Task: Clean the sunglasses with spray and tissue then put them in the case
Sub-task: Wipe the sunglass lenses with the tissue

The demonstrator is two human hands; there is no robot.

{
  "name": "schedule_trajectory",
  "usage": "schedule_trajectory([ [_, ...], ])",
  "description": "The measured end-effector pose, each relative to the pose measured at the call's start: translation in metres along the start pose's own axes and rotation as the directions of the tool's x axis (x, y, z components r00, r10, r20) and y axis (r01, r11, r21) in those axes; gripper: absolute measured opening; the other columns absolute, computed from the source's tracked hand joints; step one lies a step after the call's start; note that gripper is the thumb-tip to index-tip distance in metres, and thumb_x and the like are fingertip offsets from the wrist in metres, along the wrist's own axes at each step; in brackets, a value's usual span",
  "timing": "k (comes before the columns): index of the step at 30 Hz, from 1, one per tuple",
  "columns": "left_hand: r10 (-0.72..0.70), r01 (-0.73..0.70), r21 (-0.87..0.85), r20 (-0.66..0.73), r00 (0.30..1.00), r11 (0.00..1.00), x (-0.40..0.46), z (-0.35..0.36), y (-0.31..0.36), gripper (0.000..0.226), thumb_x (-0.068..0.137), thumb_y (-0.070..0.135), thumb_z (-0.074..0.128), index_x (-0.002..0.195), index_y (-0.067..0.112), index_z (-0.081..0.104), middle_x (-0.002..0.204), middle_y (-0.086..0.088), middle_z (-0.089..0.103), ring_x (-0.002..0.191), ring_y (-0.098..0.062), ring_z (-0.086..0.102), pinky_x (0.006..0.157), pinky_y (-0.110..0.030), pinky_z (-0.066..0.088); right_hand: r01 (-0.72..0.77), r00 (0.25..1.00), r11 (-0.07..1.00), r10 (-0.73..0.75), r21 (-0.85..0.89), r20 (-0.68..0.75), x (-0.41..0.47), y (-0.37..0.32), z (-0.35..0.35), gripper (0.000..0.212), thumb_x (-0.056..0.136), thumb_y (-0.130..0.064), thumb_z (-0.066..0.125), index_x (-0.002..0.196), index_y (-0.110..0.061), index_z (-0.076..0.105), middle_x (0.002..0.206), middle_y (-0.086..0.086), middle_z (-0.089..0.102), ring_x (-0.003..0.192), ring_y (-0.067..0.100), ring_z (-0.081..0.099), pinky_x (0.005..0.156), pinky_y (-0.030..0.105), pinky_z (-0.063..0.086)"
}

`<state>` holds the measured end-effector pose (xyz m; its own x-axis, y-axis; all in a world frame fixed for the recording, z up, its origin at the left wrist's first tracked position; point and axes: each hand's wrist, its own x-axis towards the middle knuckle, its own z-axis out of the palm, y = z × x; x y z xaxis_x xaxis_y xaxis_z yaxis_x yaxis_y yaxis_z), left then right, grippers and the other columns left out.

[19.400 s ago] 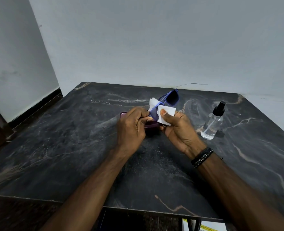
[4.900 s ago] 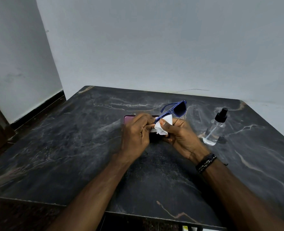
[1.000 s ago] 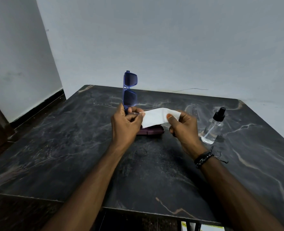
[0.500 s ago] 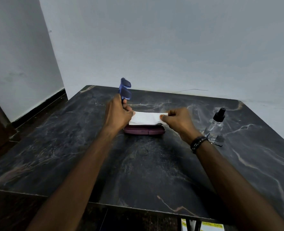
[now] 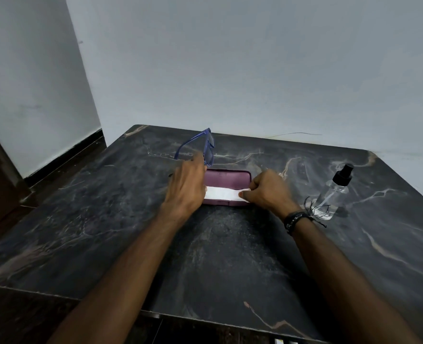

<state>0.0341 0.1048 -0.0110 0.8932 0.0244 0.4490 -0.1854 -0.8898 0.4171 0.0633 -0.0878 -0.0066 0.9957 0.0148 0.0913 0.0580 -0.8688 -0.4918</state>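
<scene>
Your left hand (image 5: 185, 187) gripped the blue sunglasses (image 5: 206, 148) upright above the closed maroon case (image 5: 228, 178). Your right hand (image 5: 267, 192) pinched the white tissue (image 5: 221, 194) stretched across that case. Spray bottle (image 5: 334, 192) stood right, on the table (image 5: 106, 219).

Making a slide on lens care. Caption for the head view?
Both hands lay a white tissue across a closed maroon case; left hand also holds blue sunglasses.
</scene>
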Motion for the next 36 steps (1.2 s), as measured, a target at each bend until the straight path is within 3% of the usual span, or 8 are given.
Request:
schedule_trajectory([
  [4, 0.023, -0.022, 0.064, -0.009, 1.000, 0.998, -0.004, 0.001, 0.002, 0.041, 0.086, -0.004, 0.068, 0.121, 0.006, 0.048, 0.098, -0.008, 0.063, 0.077, -0.014, 0.050, 0.067, -0.024, 0.042, 0.000, 1.000, 1.000, 0.000, 0.006, 0.011, 0.000, -0.002, 0.004, 0.030, 0.071, -0.029, 0.080, 0.058, -0.015, 0.057, 0.054, -0.002, 0.055, 0.054, 0.016, 0.053, 0.050, 0.025, 0.043],
  [12, 0.015, -0.015, 0.104, -0.006, 1.000, 0.994, -0.007, 0.002, 0.004, 0.039, 0.085, -0.006, 0.066, 0.117, 0.008, 0.048, 0.098, -0.010, 0.063, 0.082, -0.023, 0.063, 0.070, -0.035, 0.057, 0.032, 0.999, 0.999, -0.032, 0.044, -0.001, -0.003, 0.001, 0.004, 0.018, 0.075, -0.022, 0.080, 0.067, -0.010, 0.069, 0.069, 0.000, 0.070, 0.065, 0.013, 0.064, 0.062, 0.030, 0.054],
  [16, -0.005, 0.006, 0.100, -0.011, 1.000, 0.995, -0.007, 0.001, 0.003, 0.041, 0.085, -0.004, 0.068, 0.118, 0.008, 0.047, 0.100, -0.010, 0.064, 0.083, -0.023, 0.064, 0.072, -0.034, 0.056, 0.084, 0.996, 0.995, -0.082, 0.045, -0.032, -0.007, 0.002, 0.004, 0.019, 0.076, -0.022, 0.080, 0.077, -0.016, 0.062, 0.071, -0.005, 0.060, 0.064, 0.009, 0.055, 0.057, 0.024, 0.043],
  [22, -0.039, 0.041, 0.022, -0.080, 0.996, 0.999, -0.009, -0.009, 0.004, 0.032, 0.091, 0.016, 0.069, 0.115, 0.009, 0.050, 0.104, -0.006, 0.063, 0.081, -0.012, 0.054, 0.069, -0.022, 0.038, 0.188, 0.982, 0.982, -0.187, 0.023, -0.034, -0.010, 0.000, 0.002, 0.007, 0.090, -0.020, 0.066, 0.085, -0.017, 0.069, 0.083, -0.008, 0.063, 0.072, 0.011, 0.058, 0.055, 0.016, 0.039],
  [25, -0.050, 0.050, 0.000, -0.141, 0.989, 0.999, -0.010, -0.015, 0.003, 0.026, 0.093, 0.021, 0.066, 0.110, 0.008, 0.051, 0.103, -0.008, 0.063, 0.080, -0.015, 0.052, 0.066, -0.026, 0.036, 0.225, 0.972, 0.974, -0.225, -0.001, -0.066, -0.010, 0.000, 0.001, 0.019, 0.096, -0.022, 0.057, 0.093, -0.012, 0.073, 0.093, 0.002, 0.070, 0.056, 0.010, 0.054, 0.049, 0.020, 0.039],
  [30, -0.099, 0.096, -0.046, -0.062, 0.993, 0.994, -0.007, -0.017, -0.003, 0.053, 0.075, 0.038, 0.081, 0.107, 0.010, 0.049, 0.094, -0.003, 0.060, 0.080, -0.016, 0.055, 0.068, -0.029, 0.042, 0.392, 0.906, 0.918, -0.397, -0.063, -0.147, -0.014, 0.001, -0.003, 0.022, 0.093, -0.032, 0.059, 0.087, -0.018, 0.075, 0.089, 0.000, 0.065, 0.074, 0.013, 0.056, 0.055, 0.022, 0.036],
  [34, -0.092, 0.092, -0.001, -0.004, 0.996, 0.996, -0.008, -0.014, -0.006, 0.065, 0.068, 0.029, 0.089, 0.115, 0.012, 0.047, 0.111, -0.008, 0.063, 0.096, -0.024, 0.063, 0.077, -0.034, 0.051, 0.556, 0.826, 0.822, -0.563, -0.123, -0.026, -0.021, -0.002, -0.005, 0.024, 0.087, -0.048, 0.063, 0.093, -0.028, 0.076, 0.091, -0.011, 0.066, 0.074, 0.002, 0.054, 0.062, 0.021, 0.043],
  [36, -0.092, 0.092, 0.019, 0.009, 0.996, 0.996, -0.008, -0.013, -0.008, 0.070, 0.065, 0.025, 0.091, 0.116, 0.012, 0.046, 0.117, -0.010, 0.063, 0.102, -0.027, 0.063, 0.083, -0.039, 0.055, 0.589, 0.805, 0.788, -0.592, -0.178, 0.040, -0.022, -0.002, -0.003, 0.026, 0.085, -0.051, 0.065, 0.092, -0.029, 0.077, 0.097, -0.013, 0.070, 0.074, 0.000, 0.052, 0.061, 0.013, 0.036],
])
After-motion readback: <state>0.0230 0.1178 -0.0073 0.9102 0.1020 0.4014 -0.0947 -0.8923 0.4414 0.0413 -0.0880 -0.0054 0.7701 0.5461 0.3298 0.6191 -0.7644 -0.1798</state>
